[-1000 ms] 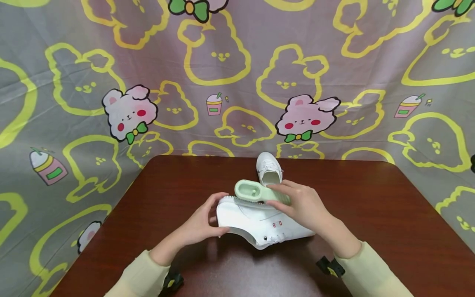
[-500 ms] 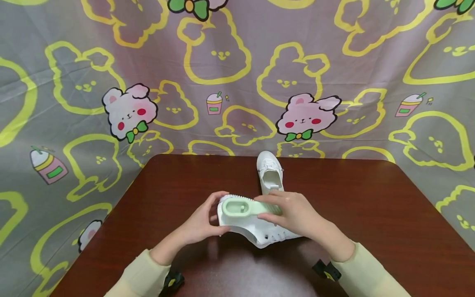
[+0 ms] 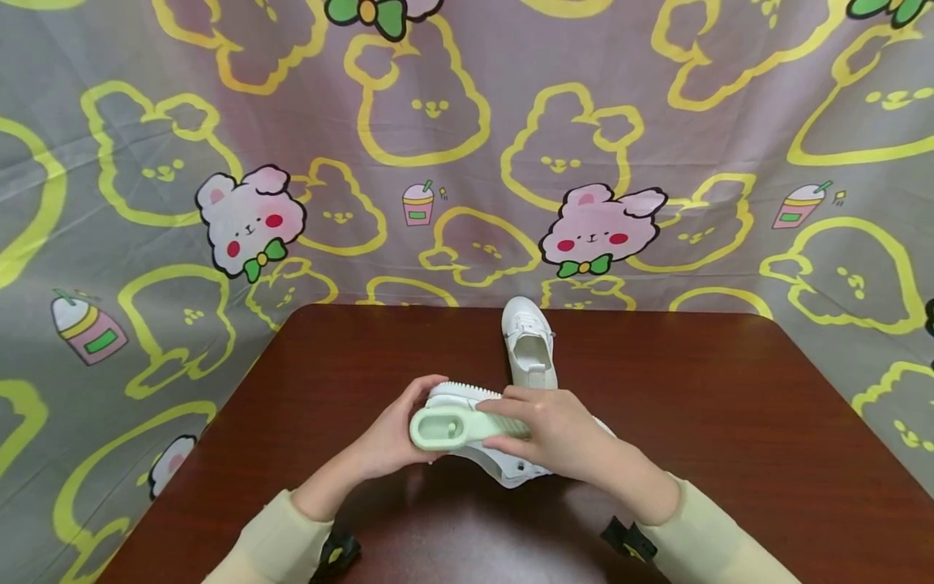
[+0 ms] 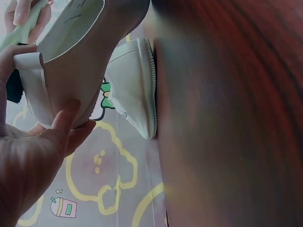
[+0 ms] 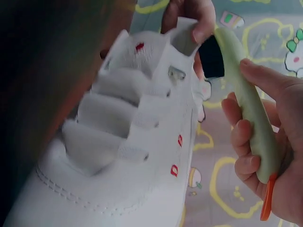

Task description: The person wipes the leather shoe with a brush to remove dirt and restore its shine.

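Observation:
A white shoe (image 3: 477, 457) lies tipped on its side, its ridged sole facing away; red letters mark its upper (image 5: 156, 189) in the right wrist view. My left hand (image 3: 390, 430) grips it by the heel, and the left wrist view shows the fingers (image 4: 66, 118) around the heel. In my right hand (image 3: 558, 430) is a pale green brush (image 3: 438, 427), held by the handle. Its dark bristles (image 5: 211, 56) sit at the shoe's heel end, close to the left fingers. An orange loop (image 5: 268, 198) hangs from the handle's end.
A second white shoe (image 3: 529, 341) stands upright farther back on the dark brown table (image 3: 365, 349), toe toward the cloth backdrop (image 3: 467, 162). The backdrop, printed with cartoon bears, rises around the table's back and sides.
The right hand has moved the brush left and toward the body, from the sole's edge across the shoe's side to the heel. The left hand has stayed on the heel.

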{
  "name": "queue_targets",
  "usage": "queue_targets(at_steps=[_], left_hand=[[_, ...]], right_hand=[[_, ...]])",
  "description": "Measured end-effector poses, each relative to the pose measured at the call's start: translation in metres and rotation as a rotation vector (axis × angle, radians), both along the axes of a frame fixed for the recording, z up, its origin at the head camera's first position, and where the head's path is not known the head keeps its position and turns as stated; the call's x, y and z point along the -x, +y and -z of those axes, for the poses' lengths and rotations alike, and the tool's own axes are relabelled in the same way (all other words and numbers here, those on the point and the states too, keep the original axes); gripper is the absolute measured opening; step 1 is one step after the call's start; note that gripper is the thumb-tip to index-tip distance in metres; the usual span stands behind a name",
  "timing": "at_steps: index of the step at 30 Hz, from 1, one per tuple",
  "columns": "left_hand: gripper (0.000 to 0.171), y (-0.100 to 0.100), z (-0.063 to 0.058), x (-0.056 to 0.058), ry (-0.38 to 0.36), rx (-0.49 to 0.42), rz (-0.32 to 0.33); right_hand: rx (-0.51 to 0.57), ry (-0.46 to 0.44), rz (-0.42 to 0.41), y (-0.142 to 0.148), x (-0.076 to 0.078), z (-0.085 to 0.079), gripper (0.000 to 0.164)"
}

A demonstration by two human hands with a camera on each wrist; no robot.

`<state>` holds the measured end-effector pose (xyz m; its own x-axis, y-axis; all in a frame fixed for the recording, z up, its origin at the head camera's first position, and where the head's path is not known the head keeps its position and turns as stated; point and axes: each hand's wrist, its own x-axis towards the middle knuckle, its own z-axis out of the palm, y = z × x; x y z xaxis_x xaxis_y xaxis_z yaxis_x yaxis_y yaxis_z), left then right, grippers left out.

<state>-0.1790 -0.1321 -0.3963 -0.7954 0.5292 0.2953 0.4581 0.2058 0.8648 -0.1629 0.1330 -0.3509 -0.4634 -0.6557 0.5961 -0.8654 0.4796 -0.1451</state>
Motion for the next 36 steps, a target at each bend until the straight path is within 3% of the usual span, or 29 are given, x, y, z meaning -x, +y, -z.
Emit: queue_targets(at_steps=[2, 8, 15, 25, 32, 36], left_hand=[[0.086, 0.000, 0.000, 0.000, 0.009, 0.009, -0.005], [0.082, 0.002, -0.001, -0.001, -0.080, -0.043, 0.031], [0.081, 0.001, 0.001, -0.002, -0.098, -0.030, 0.009], [0.081, -0.001, 0.002, -0.002, -0.053, -0.009, 0.014], [0.083, -0.001, 0.002, -0.003, -0.104, -0.046, 0.041], [0.082, -0.001, 0.001, -0.003, -0.091, -0.045, 0.023]], right_hand=[[-0.014, -0.012, 0.008, -0.002, 0.000, 0.000, 0.035], [-0.002, -0.031, 0.094, -0.001, 0.007, 0.001, 0.035], [0.068, 0.003, 0.204, 0.008, 0.012, -0.001, 0.039], [0.049, 0.016, 0.039, -0.010, 0.003, 0.005, 0.034], [0.047, 0.005, 0.100, -0.009, 0.004, 0.008, 0.035], [0.061, -0.003, 0.152, -0.002, 0.005, 0.008, 0.035]])
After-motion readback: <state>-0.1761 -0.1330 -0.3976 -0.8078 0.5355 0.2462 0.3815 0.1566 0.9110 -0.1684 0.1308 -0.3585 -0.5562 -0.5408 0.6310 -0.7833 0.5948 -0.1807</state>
